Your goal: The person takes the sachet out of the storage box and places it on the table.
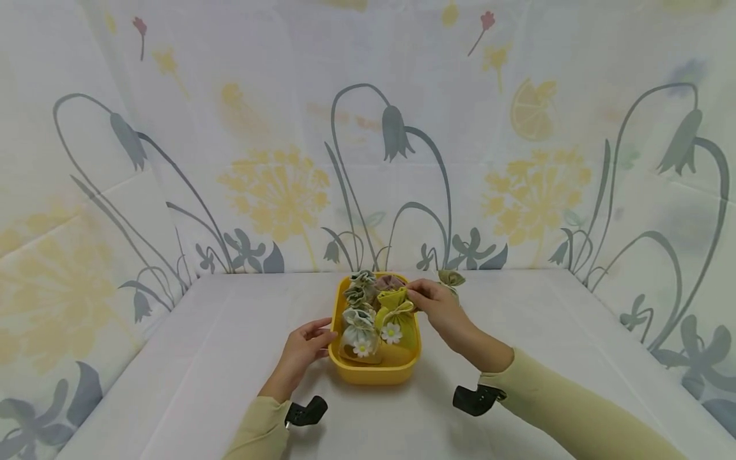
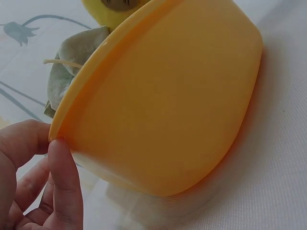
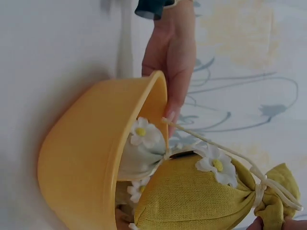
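Observation:
A yellow plastic basin [image 1: 374, 375] stands on the white table with several small drawstring pouches in it. My left hand [image 1: 306, 350] pinches its left rim between thumb and finger, as the left wrist view shows at the rim [image 2: 62, 115]. With the fingertips, my right hand [image 1: 445, 316] pinches the gathered top of a yellow-green pouch [image 3: 192, 196], which bears a white flower [image 3: 217, 165] and a cream cord. This pouch leans over the basin's edge in the right wrist view. Beside it in the basin sits a pale green pouch [image 1: 359, 335], also with a white flower.
Grey-green [image 1: 359, 291] and mauve [image 1: 390, 283] pouches lie at the back of the basin. Behind my right hand, an olive pouch top [image 1: 451, 278] shows outside the basin. A flower-printed cloth [image 1: 276, 128] hangs behind the table [image 1: 230, 332].

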Action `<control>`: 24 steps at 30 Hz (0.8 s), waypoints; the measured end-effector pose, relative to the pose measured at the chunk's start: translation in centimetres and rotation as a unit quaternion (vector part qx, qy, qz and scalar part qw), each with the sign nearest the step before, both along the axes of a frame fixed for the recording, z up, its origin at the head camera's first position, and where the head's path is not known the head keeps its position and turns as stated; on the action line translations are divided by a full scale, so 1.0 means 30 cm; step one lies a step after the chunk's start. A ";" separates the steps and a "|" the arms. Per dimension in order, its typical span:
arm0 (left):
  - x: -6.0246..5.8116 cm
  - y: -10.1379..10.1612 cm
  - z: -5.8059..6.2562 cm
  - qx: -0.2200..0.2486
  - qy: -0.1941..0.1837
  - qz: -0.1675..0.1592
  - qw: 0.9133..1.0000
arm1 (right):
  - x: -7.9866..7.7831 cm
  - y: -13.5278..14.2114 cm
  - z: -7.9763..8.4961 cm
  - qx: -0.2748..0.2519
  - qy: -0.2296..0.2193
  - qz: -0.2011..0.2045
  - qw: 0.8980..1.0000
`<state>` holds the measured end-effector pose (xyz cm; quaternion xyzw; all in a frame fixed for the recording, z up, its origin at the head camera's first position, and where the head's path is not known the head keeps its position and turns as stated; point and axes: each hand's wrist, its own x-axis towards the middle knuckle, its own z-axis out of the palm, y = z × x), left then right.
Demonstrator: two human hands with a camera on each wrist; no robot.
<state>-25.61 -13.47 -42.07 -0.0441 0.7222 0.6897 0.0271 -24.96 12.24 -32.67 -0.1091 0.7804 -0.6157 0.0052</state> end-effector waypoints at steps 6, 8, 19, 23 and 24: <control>-0.003 0.004 -0.002 -0.003 -0.007 0.008 1.000 | 0.054 0.044 0.008 -0.004 0.014 0.020 1.000; -0.004 0.006 -0.002 -0.003 -0.011 0.011 1.000 | 0.070 0.060 0.011 -0.007 0.016 0.024 1.000; -0.007 0.010 -0.003 -0.013 -0.011 0.018 1.000 | 0.123 0.158 0.011 0.007 0.033 0.014 0.999; -0.010 0.010 -0.007 -0.012 -0.014 0.018 1.000 | 0.125 0.191 0.003 0.017 0.035 -0.001 0.999; -0.010 0.010 -0.007 -0.011 -0.015 0.019 1.000 | 0.124 0.200 0.001 0.020 0.035 -0.006 0.999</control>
